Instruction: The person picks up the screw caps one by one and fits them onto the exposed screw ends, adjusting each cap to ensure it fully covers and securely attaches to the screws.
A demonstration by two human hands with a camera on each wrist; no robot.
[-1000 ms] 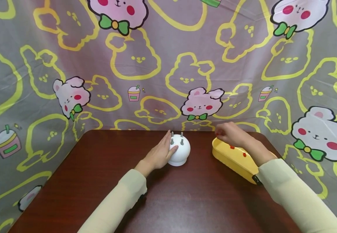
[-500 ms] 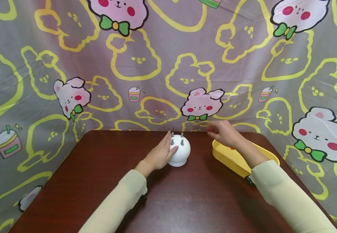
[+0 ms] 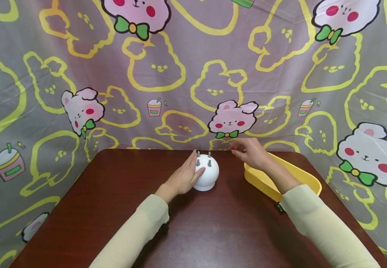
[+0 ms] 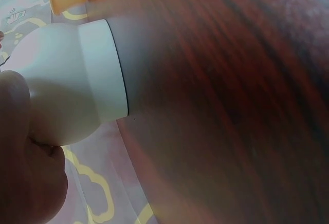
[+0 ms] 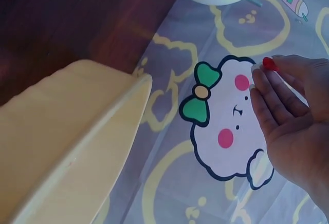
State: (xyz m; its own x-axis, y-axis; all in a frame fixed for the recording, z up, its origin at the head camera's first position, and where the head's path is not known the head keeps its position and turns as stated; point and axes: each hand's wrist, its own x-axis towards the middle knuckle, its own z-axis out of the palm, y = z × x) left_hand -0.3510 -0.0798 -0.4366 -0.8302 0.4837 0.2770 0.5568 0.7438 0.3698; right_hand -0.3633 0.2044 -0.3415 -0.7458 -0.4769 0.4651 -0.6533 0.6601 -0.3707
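A white ball-shaped object with a short round base stands on the table, with several grey pegs sticking up from its top. My left hand holds its left side, the thumb on the near face and the fingers reaching along toward the back. In the left wrist view the white body rests on its flat base. Right of it and raised above the table, my right hand pinches a small red piece between thumb and fingertips. The piece's full shape is covered by the fingers.
A yellow boat-shaped tray stands at the right, below my right forearm, which hides part of its inside. The dark red-brown table ends at the back against a patterned cloth.
My right hand has moved left from over the yellow tray, toward the white object, carrying the red piece. My left hand and the white object have stayed in place.
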